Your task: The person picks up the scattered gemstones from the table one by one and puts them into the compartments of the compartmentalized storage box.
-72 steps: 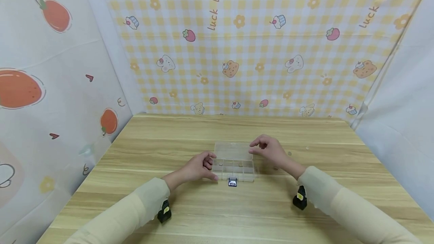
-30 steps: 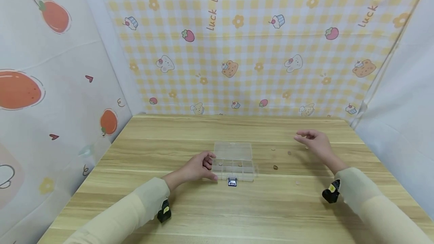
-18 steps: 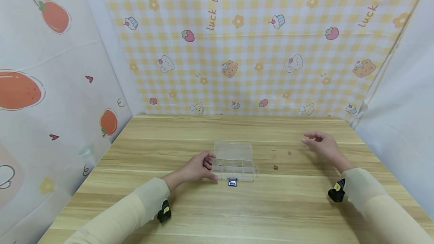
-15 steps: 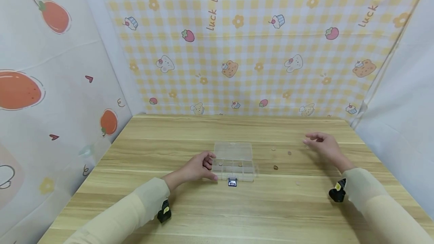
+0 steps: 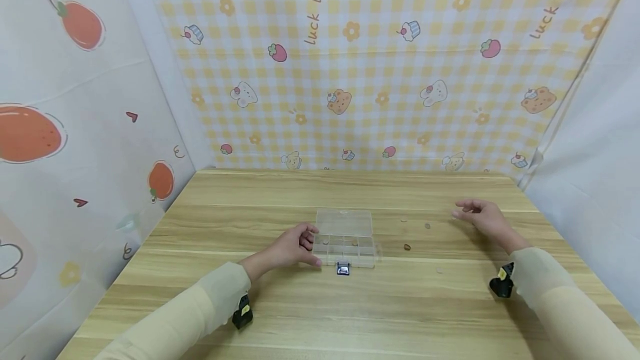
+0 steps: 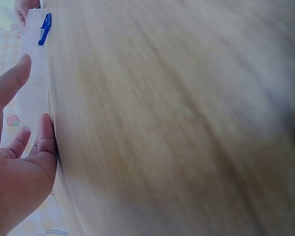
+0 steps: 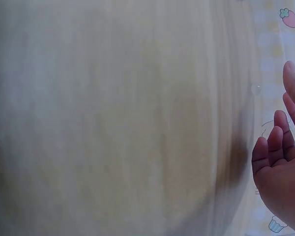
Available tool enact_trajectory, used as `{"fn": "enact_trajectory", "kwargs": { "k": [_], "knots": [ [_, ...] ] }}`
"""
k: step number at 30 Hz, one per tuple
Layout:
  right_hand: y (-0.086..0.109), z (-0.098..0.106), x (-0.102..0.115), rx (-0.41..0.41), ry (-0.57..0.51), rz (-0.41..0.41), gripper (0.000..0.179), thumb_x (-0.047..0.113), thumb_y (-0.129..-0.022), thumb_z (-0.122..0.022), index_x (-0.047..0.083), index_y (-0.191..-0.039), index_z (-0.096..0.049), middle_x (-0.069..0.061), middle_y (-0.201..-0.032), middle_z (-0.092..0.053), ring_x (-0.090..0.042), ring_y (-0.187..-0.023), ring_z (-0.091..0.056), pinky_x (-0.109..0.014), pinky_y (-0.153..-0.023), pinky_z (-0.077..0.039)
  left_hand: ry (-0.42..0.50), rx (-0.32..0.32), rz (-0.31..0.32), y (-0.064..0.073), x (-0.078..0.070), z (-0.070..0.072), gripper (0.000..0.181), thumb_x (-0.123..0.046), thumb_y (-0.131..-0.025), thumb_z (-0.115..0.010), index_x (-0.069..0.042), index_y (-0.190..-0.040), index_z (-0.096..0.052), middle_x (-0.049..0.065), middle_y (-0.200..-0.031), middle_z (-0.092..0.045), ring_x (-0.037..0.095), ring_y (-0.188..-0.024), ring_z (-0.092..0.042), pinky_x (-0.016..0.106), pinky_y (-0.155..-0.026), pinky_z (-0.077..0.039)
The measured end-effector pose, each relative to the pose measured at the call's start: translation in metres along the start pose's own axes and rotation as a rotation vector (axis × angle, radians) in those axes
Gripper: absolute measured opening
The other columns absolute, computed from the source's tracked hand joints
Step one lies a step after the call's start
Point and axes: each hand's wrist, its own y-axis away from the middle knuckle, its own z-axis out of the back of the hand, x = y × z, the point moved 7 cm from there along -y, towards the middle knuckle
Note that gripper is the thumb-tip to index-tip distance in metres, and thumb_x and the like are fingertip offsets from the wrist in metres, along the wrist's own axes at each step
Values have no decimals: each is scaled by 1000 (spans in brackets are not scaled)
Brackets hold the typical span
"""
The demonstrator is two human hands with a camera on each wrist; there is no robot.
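A clear plastic compartment box (image 5: 367, 250) lies mid-table with its lid (image 5: 344, 223) laid back and a dark blue latch (image 5: 343, 269) at the front. My left hand (image 5: 291, 245) holds its left end, thumb at the front corner and index finger near the hinge side. In the left wrist view the thumb and fingers lie along the box wall (image 6: 35, 93). My right hand (image 5: 484, 218) hovers at the right, fingers loosely bent and holding nothing. Close by its thumb tip is a small clear round piece (image 7: 256, 89), standing apart from the fingers in the right wrist view.
Right of the box lie a brown round piece (image 5: 407, 247), a greyish one (image 5: 427, 226) and pale ones (image 5: 403, 220), (image 5: 439, 270). Inside the box are small pieces (image 5: 326, 243) in separate compartments. A checked curtain (image 5: 350, 71) hangs behind the wooden table (image 5: 250, 188).
My right hand has left the lid's right edge and moved far to the right, then slightly farther right and lower. My left hand and the box have stayed in place.
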Motion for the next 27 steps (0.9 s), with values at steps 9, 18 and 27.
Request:
{"fn": "enact_trajectory", "kwargs": {
  "k": [9,18,27],
  "knots": [
    [-2,-5,-5,41,-7,-18,56,36,-90,-70,-7,-125,-56,-22,-113,-60,-27,-98,-54,-25,-72,-44,1,-3,-1,1,-2,0,68,-10,-68,-89,-2,-124,-52,8,-104,-53,20,-90,-51,33,-78,-47],
    [-2,-11,-7,88,-27,-65,56,33,-92,-69,-8,-127,-54,-22,-118,-58,-30,-104,-52,-30,-80,-43,0,-1,3,1,-2,-1,68,-10,-69,-89,-2,-125,-52,9,-105,-53,21,-91,-51,34,-79,-47],
    [-6,-13,-13,90,-7,-86,51,31,-92,-68,-7,-123,-57,-16,-111,-57,-25,-96,-49,-31,-78,-40,-8,-11,9,0,0,-1,69,-10,-68,-90,-2,-125,-52,8,-105,-53,21,-91,-52,34,-80,-47]
  ]
}}
